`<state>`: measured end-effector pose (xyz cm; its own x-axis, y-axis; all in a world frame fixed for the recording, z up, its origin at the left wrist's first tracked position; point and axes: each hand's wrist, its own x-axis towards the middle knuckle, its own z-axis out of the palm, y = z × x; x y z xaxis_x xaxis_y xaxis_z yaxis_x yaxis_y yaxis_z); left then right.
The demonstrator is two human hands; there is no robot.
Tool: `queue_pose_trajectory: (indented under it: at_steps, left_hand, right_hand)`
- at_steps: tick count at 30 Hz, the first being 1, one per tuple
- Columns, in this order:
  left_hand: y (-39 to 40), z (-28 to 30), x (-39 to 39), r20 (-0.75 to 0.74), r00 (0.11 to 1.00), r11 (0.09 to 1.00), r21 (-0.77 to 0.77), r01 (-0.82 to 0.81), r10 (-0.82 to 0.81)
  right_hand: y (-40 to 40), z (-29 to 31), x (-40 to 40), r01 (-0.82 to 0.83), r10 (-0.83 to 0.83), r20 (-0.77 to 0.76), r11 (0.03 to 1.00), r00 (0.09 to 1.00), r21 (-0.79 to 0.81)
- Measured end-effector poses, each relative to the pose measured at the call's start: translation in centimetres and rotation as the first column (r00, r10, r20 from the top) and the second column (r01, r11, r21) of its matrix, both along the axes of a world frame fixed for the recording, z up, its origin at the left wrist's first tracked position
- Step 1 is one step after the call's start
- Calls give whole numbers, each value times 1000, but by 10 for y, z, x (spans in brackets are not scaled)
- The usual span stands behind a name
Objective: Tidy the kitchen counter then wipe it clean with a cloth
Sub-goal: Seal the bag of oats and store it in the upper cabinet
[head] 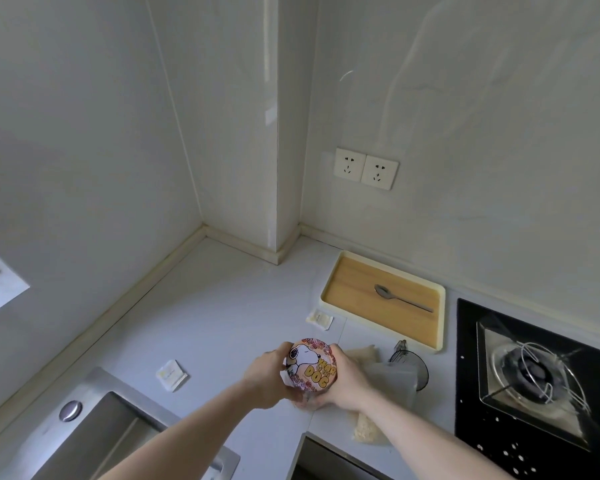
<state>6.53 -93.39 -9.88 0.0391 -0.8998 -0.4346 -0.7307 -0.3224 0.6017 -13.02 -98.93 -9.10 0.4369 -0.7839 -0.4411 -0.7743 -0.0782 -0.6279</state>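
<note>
Both hands are wrapped around a round tin with a cartoon dog lid reading "DOG" (311, 363), held just above the pale grey kitchen counter (229, 306), roughly dead centre of the view, a bit toward 6 o'clock. The left hand (267, 379) curls around the tin's side from 9 o'clock, and the right hand (345, 382) cups it from 3 o'clock, fingers bent around the edge.

At 9 o'clock from the tin there's a small white square sachet (171, 374) lying flat, and another white sachet (319, 319) at 12 o'clock. Up at 1 o'clock sits a cream-rimmed rectangular tray with a wooden base (347, 289), a metal spoon (402, 299) lying in it. A beige cloth (369, 429) sits under the right wrist, beside a clear plastic jug (409, 368). Black glass gas hob (471, 393) at 3 o'clock, steel sink (94, 434) at 7 o'clock, double white wall socket (366, 169) high up at 12.
</note>
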Motion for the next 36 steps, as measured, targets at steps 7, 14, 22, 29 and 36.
queue_pose_trajectory:
  at_steps: [7,14,22,29,36]
  left_hand:
    - [12,62,20,-24,997,984,-166,68,-73]
    - [23,199,42,5,990,862,-491,124,-140]
    - [62,355,47,-154,969,639,-769,4,-191]
    - [88,460,41,-233,933,472,-878,-82,-273]
    - [93,549,32,-201,918,339,-937,-79,-342]
  right_hand:
    - [11,71,-2,-28,36,101,996,994,-79]
    - [18,196,3,23,59,294,963,954,-269]
    - [46,350,8,75,204,514,879,833,-471]
    - [79,456,15,176,343,626,767,701,-617]
    - [97,535,20,323,435,702,666,564,-672]
